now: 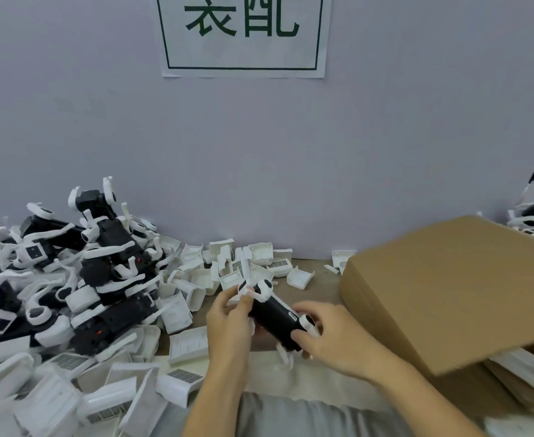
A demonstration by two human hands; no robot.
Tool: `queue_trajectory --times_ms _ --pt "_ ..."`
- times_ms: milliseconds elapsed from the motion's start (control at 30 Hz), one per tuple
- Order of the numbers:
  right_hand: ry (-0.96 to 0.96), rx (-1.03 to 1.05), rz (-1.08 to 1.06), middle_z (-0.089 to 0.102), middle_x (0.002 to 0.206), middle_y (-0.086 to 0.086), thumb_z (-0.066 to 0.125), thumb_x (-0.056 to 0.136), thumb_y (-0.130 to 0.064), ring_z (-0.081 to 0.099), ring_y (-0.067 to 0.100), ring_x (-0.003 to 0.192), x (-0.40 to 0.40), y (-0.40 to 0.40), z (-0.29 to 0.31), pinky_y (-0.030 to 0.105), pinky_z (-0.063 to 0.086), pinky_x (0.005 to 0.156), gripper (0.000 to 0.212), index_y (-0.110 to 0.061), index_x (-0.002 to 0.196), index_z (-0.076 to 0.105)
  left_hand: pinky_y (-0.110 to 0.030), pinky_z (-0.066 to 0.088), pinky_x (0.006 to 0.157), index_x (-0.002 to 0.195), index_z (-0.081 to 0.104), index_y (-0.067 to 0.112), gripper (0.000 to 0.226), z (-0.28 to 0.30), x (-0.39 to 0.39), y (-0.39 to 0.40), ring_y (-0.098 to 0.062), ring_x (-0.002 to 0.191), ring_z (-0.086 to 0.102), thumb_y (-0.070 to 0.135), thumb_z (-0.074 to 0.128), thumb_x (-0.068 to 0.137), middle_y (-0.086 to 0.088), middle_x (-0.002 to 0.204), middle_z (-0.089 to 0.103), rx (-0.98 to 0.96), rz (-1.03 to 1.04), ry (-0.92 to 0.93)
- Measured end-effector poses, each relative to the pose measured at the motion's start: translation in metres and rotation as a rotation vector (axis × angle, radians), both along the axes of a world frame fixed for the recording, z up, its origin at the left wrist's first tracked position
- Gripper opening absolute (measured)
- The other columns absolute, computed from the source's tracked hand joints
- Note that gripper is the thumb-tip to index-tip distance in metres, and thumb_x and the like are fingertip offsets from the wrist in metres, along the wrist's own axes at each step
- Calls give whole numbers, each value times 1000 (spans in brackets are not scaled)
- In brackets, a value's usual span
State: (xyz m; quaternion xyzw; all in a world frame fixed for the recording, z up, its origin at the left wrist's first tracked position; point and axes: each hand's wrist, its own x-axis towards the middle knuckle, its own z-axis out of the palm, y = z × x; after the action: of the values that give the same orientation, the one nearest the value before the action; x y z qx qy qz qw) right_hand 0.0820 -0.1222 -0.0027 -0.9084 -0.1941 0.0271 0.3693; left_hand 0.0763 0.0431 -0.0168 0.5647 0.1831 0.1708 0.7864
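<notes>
left: parts pile (70, 279) | right: cardboard box (455, 288) | between: bare table (319, 288)

A black plastic body with white arms (273, 316) is gripped at lower centre by the left hand (228, 320) and the right hand (328, 339), beside a brown cardboard box (455, 288).

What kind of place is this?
Probably a factory assembly bench. A heap of black and white plastic parts lies beside loose white covers, a cardboard box sits at the right, and the left hand and right hand hold a black part.
</notes>
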Motion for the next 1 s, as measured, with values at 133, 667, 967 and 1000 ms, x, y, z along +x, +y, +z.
queue_trajectory --times_ms 133,667,967,1000 --pt "49 -191 -20 69 90 7 66 88 -24 70 30 78 -10 -7 28 45 59 73 8 -18 94 68 -44 49 90 117 68 6 24 0 -2 -11 -30 99 63 18 56 101 -21 108 67 -111 -145 -20" --pt "-101 1501 -635 60 127 6 40 104 -4 56 30 122 13 -125 162 38 45 109 32 -10 134 51 -34 42 64 107 67 14 33 -6 -6 -16 -23 62 61 35 42 104 -8 78 74 -253 -145 17" --pt "39 628 -337 77 93 5 51 99 -3 75 14 82 3 -18 100 24 53 73 23 -7 113 68 -26 42 48 96 64 8 24 -12 4 -18 -17 50 57 4 42 102 -9 74 67 -26 -206 110" --pt "33 493 -263 77 89 -1 52 99 -6 74 10 78 3 4 96 23 54 71 22 -13 110 70 -26 42 47 95 63 9 25 -12 4 -18 -16 50 57 2 40 101 -9 75 65 -9 -208 111"
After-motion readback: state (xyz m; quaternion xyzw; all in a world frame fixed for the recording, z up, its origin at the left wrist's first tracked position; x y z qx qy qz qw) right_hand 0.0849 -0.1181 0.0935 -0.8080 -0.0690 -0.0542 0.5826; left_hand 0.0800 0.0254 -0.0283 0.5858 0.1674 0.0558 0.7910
